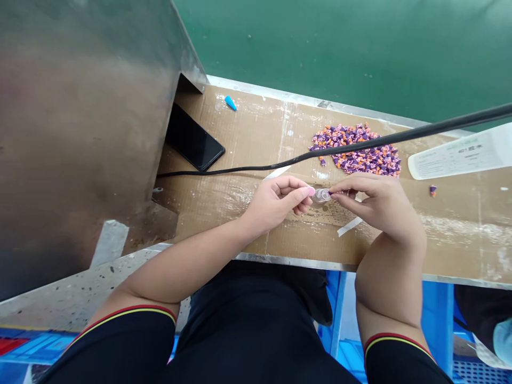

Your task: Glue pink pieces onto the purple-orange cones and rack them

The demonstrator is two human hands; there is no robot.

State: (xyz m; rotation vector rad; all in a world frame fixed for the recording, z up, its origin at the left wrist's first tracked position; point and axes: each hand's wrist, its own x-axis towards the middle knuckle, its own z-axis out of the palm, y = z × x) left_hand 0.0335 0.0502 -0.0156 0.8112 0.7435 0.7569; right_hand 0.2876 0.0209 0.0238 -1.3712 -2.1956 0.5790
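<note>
Head: clear piece (321, 196) between left grip (277, 205), right grip (378, 204)

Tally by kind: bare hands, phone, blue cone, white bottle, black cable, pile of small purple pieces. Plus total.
Hands: 2, left hand and right hand
Phone: 1
Blue cone: 1
White bottle: 1
Black cable: 1
Pile of purple pieces: 1, contents too many to count
Total: 7
</note>
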